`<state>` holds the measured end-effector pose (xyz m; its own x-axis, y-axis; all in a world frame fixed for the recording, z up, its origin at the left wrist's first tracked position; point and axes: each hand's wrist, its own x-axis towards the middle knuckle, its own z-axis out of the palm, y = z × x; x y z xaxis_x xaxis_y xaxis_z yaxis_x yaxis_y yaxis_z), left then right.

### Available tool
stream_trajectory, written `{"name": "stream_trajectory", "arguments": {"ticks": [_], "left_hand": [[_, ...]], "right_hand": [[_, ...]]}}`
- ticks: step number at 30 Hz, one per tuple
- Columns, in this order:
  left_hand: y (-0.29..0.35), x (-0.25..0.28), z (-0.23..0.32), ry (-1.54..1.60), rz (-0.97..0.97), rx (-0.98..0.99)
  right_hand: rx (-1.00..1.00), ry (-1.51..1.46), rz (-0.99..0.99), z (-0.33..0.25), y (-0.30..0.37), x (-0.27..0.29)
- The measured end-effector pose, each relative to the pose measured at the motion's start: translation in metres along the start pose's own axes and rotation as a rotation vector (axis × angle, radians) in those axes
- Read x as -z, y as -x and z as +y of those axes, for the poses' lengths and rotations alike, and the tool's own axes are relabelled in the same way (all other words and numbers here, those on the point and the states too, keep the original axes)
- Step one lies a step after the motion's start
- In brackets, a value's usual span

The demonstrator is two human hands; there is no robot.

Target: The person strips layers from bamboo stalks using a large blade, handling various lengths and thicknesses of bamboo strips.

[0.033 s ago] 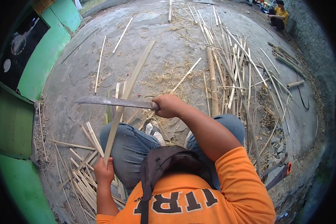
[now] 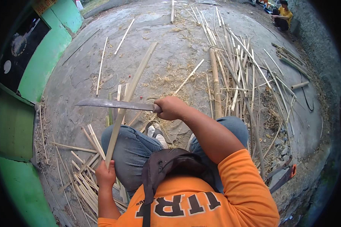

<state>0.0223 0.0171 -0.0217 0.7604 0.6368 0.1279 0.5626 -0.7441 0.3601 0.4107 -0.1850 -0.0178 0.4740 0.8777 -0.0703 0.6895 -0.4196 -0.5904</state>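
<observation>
My right hand [image 2: 169,108] is closed round the short handle of a machete [image 2: 115,104]. Its long metal blade points left and lies across a pale bamboo strip [image 2: 139,73], appearing to touch it. Low at the left, my left hand [image 2: 105,173] grips the near end of that strip, thumb on top. The strip slants up and away past my bent left knee, its far end above the ground. More split bamboo strips [image 2: 85,191] lie heaped beside my left forearm.
A thick bamboo pole [image 2: 216,83] and many loose strips [image 2: 238,75] litter the concrete on the right. Shavings [image 2: 166,81] are scattered ahead. A saw with an orange handle [image 2: 293,171] lies at lower right. A green wall [image 2: 38,68] borders the left; a person [image 2: 282,16] sits far right.
</observation>
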Motion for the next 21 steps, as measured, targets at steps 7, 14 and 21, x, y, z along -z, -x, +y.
{"name": "stream_trajectory", "arguments": {"ticks": [7, 14, 21], "left_hand": [[0.002, -0.004, -0.006, 0.028, 0.018, -0.006], [0.001, -0.003, -0.002, 0.019, 0.023, -0.014], [0.001, -0.004, -0.006, 0.014, 0.026, -0.021]], "right_hand": [[-0.009, 0.029, -0.010, -0.004, -0.002, 0.003], [0.017, 0.013, 0.008, 0.006, -0.006, -0.006], [0.013, 0.000, -0.009, 0.003, -0.006, -0.006]]}}
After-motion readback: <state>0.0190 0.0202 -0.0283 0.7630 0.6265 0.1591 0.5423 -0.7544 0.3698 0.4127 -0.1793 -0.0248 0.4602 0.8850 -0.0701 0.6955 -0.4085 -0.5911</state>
